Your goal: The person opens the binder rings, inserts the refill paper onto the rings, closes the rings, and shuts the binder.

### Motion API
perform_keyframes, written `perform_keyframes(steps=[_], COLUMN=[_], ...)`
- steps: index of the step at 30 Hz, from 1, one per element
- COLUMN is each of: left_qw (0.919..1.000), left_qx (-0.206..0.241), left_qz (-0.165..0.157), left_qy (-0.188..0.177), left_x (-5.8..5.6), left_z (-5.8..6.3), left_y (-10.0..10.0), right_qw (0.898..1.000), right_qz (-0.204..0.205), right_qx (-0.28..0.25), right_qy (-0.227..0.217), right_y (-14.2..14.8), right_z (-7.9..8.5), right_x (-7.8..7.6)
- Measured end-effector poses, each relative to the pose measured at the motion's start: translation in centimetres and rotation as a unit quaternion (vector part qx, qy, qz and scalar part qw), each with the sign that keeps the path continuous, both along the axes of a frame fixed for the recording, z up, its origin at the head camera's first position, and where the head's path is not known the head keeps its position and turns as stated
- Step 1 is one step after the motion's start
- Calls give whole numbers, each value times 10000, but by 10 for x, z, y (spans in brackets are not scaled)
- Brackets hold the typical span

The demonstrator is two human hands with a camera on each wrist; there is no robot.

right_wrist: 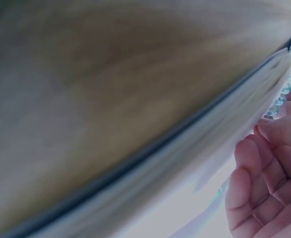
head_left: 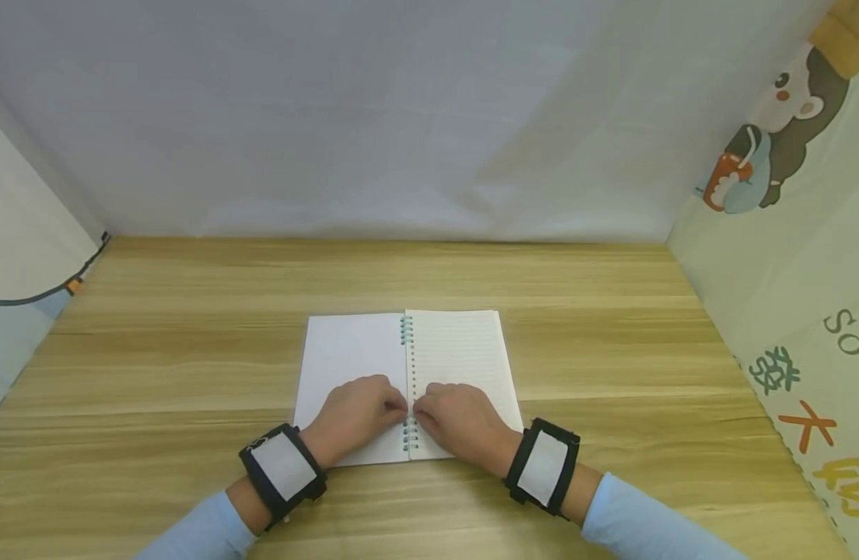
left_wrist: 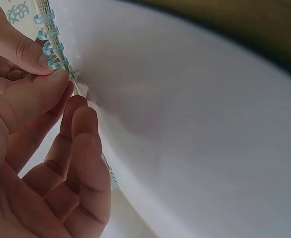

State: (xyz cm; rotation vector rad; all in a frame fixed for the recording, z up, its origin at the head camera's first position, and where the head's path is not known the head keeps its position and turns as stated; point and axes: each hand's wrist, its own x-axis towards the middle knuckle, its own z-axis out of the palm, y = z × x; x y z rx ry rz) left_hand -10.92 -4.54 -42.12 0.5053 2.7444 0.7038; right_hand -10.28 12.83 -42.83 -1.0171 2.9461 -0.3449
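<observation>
A notebook lies open, a blank white page [head_left: 352, 350] on the left and a lined page [head_left: 460, 342] on the right. Teal binding rings [head_left: 406, 330] run along the top of its spine; more lower rings [head_left: 410, 437] sit near the bottom, and punched holes show between. My left hand [head_left: 359, 408] pinches the lower binding rings [left_wrist: 52, 48] with thumb and forefinger, its other fingers loosely bent in the left wrist view. From the other side, my right hand [head_left: 464, 420] pinches the same rings, thumb against them. The fingertips partly hide the rings.
The notebook rests on a wood-grain table [head_left: 191, 350]. A pale curtain [head_left: 331, 117] hangs behind it, and a printed cloth [head_left: 751, 257] with cartoon figures and characters borders the right side. Another cloth [head_left: 23, 233] is at the left.
</observation>
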Motion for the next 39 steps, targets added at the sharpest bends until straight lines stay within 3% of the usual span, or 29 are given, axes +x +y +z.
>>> perform_keyframes(steps=[26,39], left_qw=[9998,10000], left_qx=[-119,-57], left_qz=[132,-42], left_qy=[-14,-31], left_x=[5,9], left_z=[8,6], left_y=[-2,2], right_qw=[9997,9997], right_qz=[-246,7], right_qx=[18,91], right_qy=[-92,-229], right_y=[1,1], right_z=[2,4], right_x=[3,5])
